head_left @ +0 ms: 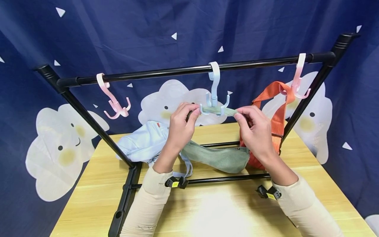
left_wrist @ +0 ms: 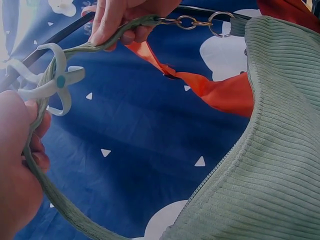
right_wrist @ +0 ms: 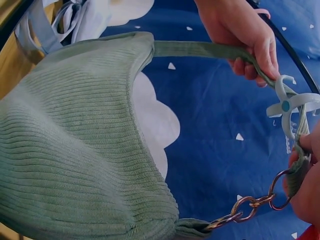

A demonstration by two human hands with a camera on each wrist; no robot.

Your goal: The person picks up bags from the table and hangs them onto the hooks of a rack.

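A green corduroy shoulder bag [head_left: 217, 158] hangs below both hands, its zipper along the top edge. Its strap [head_left: 218, 111] lies across the prongs of the light blue hook [head_left: 215, 85] at the middle of the rail. My left hand [head_left: 182, 126] pinches the strap just left of the prongs. On the other side, my right hand [head_left: 257, 131] pinches it too, close to the metal chain rings [right_wrist: 247, 205] that join strap and bag. In the left wrist view the strap [left_wrist: 75, 215] loops down from the left hand.
A black rack rail [head_left: 165, 73] carries the hooks. A pink hook [head_left: 113, 98] hangs at left, and another pink hook [head_left: 297, 80] at right bears an orange bag's strap [head_left: 278, 115]. A light blue bag [head_left: 145, 140] lies on the wooden table [head_left: 97, 184] behind the left arm.
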